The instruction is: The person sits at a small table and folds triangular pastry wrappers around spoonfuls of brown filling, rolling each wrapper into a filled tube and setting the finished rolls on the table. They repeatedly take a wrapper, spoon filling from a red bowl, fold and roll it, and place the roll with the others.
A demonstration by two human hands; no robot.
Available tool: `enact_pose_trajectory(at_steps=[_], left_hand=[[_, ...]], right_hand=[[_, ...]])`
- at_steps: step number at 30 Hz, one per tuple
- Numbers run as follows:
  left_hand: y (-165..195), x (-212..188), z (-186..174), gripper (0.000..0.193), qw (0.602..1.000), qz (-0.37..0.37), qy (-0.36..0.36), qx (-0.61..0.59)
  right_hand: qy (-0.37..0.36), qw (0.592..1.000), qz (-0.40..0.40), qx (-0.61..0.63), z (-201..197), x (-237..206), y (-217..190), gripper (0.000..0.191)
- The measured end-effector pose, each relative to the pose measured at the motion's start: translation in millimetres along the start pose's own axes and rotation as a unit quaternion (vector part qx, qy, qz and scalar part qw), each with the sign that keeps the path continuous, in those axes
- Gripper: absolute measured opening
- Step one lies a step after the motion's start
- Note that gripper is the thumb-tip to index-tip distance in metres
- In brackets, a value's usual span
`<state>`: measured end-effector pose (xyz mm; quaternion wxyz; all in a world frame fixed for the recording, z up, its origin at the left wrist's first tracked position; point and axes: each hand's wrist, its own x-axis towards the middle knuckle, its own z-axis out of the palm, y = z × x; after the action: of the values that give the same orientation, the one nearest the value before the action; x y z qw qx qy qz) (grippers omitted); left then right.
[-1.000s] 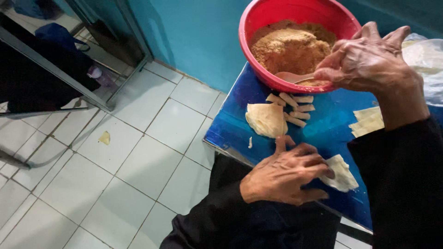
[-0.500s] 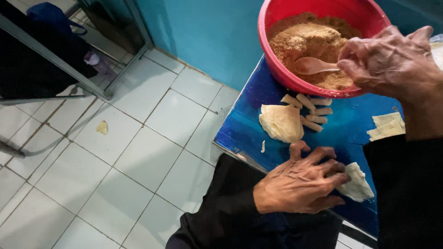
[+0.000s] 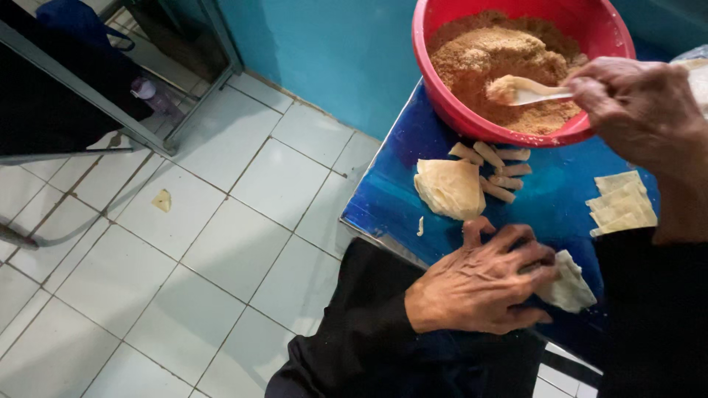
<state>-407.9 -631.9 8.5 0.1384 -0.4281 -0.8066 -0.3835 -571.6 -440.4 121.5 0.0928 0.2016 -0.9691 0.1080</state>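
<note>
I judge the pale wrapper (image 3: 568, 284), thin, limp and tearable, best taken by its edges, pinned on the blue worktop (image 3: 546, 191) under my left hand (image 3: 479, 284), fingers curled, while my right hand (image 3: 638, 110) pinches a loaded spoon (image 3: 527, 90) over the red bowl (image 3: 450, 110).

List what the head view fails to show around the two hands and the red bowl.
- Red bowl: far rim cut off by the top edge.
- Wrapper: mostly covered by the left hand.
- Spoon: handle hidden in the right hand.
- Blue table: right part cut off by the edge and sleeve.
</note>
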Motion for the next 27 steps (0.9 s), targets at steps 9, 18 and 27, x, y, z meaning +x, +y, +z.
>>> enact_pose_trajectory(at_steps=[9, 18, 27], left_hand=[[24.6, -1.2, 9.1, 0.04, 0.998, -0.02, 0.023, 0.048], [42.0, 0.4, 15.8, 0.034, 0.998, -0.032, 0.031, 0.043], [49.6, 4.0, 15.6, 0.03, 0.998, -0.025, 0.029, 0.05]], right_hand=[[0.084, 0.996, -0.028, -0.026, -32.9, -67.0, -15.7, 0.021], [0.115, 0.993, 0.012, 0.033, -43.6, -90.5, -8.8, 0.02], [0.114, 0.989, -0.077, -0.048, -35.7, -83.6, 28.4, 0.025]])
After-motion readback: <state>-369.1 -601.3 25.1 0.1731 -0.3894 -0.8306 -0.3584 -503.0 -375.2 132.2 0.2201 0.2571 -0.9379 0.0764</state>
